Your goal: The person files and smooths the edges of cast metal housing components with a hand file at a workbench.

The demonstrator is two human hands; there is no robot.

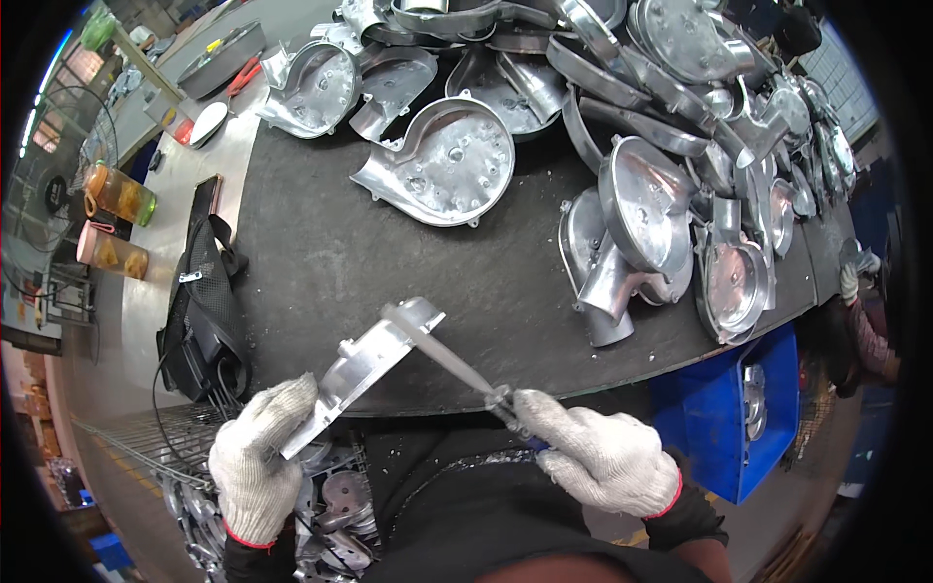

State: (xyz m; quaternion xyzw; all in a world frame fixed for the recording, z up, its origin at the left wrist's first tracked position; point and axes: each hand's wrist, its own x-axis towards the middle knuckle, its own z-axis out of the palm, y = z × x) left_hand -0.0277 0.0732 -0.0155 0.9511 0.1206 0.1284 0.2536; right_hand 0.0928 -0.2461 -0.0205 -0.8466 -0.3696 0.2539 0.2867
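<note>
As left hand [260, 457] clasps a tilted casting [367, 367], right hand [607, 457] angled inward — grip clenched on file [449, 358]

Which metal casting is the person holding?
The edge-on casting in the left hand; the right hand grips a flat tool, and tabletop castings touch neither.

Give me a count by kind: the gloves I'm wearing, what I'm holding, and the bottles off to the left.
White knit gloves with red cuffs: 2
Silver metal casting: 1
Long grey metal file-like tool: 1
Transparent bottles with amber contents: 2
Total: 6
</note>
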